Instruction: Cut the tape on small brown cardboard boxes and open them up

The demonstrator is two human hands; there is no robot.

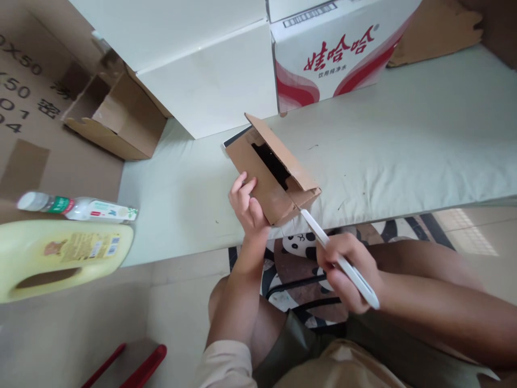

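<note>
A small brown cardboard box [264,186] stands tilted on the pale cloth-covered surface, its top flap partly raised over a dark opening. My left hand [249,209] holds the box at its near left side, fingers bent against the cardboard. In my closed right hand [350,269] is a slim white utility knife [314,223]. Its front end meets the box's lower right corner, at the edge below the flap. The blade itself is too small to make out. What lies inside the box is mostly hidden in shadow.
Behind the box stand a white carton [210,86] and a white-and-red water carton [327,64]. To the left are an open cardboard box [133,113], a clear bottle [81,207] and a yellow jug [113,237]. The cloth surface [424,140] ends at a near edge above my knees.
</note>
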